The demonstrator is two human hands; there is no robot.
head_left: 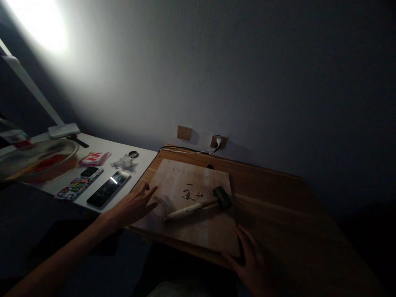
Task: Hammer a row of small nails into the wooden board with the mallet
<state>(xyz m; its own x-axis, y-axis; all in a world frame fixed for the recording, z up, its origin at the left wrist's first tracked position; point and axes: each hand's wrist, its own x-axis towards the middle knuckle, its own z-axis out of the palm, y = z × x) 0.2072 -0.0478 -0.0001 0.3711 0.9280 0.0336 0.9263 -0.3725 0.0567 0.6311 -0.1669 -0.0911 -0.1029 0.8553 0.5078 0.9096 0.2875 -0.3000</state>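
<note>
A square wooden board lies on a wooden table. On it rests a mallet with a black head and a pale, worn handle pointing left. Several small metal pieces, perhaps screws or anchors, are scattered behind the handle. My left hand is open at the board's left edge, fingers spread, casting a shadow on the board; contact is unclear. My right hand spans the board's near right corner, thumb by the front edge and fingers along the right edge, apart from one another.
Left, a white table bears a phone, a patterned phone case, a red-and-white packet, crumpled plastic, a blurred clear basin and a lamp. Cables run along the wall to a socket.
</note>
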